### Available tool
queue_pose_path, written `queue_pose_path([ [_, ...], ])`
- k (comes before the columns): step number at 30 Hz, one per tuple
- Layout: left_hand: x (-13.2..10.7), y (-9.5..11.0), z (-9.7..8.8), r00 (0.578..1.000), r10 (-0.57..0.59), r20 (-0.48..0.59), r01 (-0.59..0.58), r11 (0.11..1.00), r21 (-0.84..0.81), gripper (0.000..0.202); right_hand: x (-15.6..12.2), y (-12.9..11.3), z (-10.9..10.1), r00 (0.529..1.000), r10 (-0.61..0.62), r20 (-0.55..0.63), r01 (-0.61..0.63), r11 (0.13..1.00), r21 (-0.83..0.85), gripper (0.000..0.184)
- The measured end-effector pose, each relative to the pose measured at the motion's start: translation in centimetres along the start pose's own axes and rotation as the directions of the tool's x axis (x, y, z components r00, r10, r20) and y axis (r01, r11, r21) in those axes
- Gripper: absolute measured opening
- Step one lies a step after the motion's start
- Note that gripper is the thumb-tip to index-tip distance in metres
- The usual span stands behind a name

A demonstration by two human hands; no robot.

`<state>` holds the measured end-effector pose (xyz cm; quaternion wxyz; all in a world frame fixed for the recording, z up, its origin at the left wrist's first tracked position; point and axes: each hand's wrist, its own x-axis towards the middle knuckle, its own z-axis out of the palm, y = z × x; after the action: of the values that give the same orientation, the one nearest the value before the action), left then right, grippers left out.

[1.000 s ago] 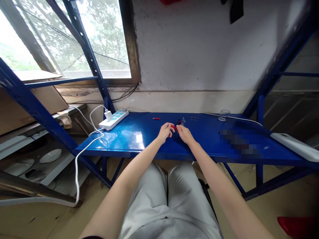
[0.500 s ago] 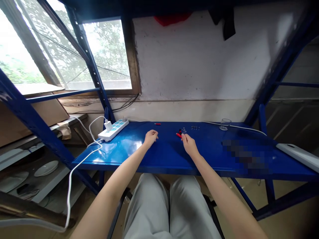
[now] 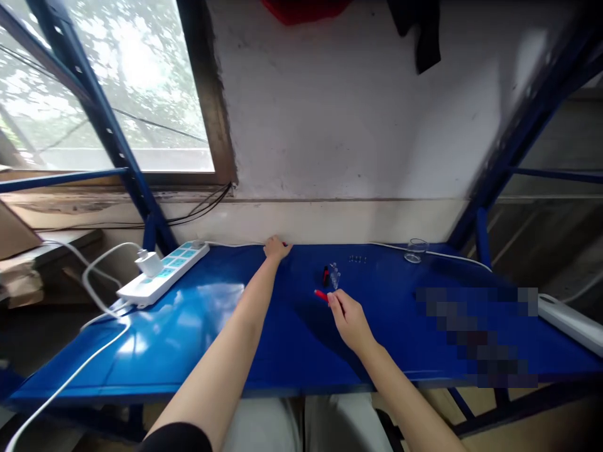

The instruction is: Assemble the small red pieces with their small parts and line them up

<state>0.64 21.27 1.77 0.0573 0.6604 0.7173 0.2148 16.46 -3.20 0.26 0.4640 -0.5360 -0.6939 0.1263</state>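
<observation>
My right hand (image 3: 349, 319) is closed around a slim red stick (image 3: 321, 294), its tip pointing left above the blue table; the rest is hidden in my fingers. Just beyond that hand lie a small red-and-black piece (image 3: 325, 276) and some clear plastic bits (image 3: 335, 276). My left hand (image 3: 276, 248) is stretched to the table's back edge, fingers bent over a small red piece (image 3: 284, 243). Only an end of that piece shows between thumb and fingers. Several tiny metal parts (image 3: 358, 258) sit in a row at the back.
A white power strip (image 3: 164, 273) with a plug and cable stands on the left of the blue table (image 3: 282, 351). At the back right is a clear glass (image 3: 415, 251). A blurred-out patch (image 3: 475, 333) and a white long object (image 3: 572, 323) are on the right.
My left hand has reached forward to the small red piece at the back. My right hand has drawn back from the clear bits with the red stick. The view has come closer to the table.
</observation>
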Motion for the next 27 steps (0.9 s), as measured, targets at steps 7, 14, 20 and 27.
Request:
queue_pose_path([
  [7, 2.4, 1.1, 2.5, 0.987, -0.022, -0.162, 0.037, 0.995, 0.089, 0.046, -0.1, -0.2, -0.2, 1.0, 0.002, 0.015, -0.003, 0.999, 0.034, 0.027],
  [14, 1.9, 1.3, 1.9, 0.996, -0.005, -0.092, 0.014, 0.995, 0.097, 0.05, -0.1, -0.3, -0.2, 1.0, 0.001, 0.016, -0.002, 0.998, 0.067, 0.026],
  [20, 1.5, 2.2, 2.0, 0.997, -0.011, -0.08, 0.019, 0.995, 0.101, 0.047, -0.1, -0.3, -0.3, 1.0, -0.003, -0.003, 0.003, 0.999, 0.049, 0.025],
  [27, 1.8, 1.9, 1.6, 0.99, -0.063, -0.124, 0.064, 0.998, 0.003, 0.055, -0.1, -0.1, -0.3, 1.0, -0.024, -0.015, 0.024, 0.999, 0.027, 0.024],
])
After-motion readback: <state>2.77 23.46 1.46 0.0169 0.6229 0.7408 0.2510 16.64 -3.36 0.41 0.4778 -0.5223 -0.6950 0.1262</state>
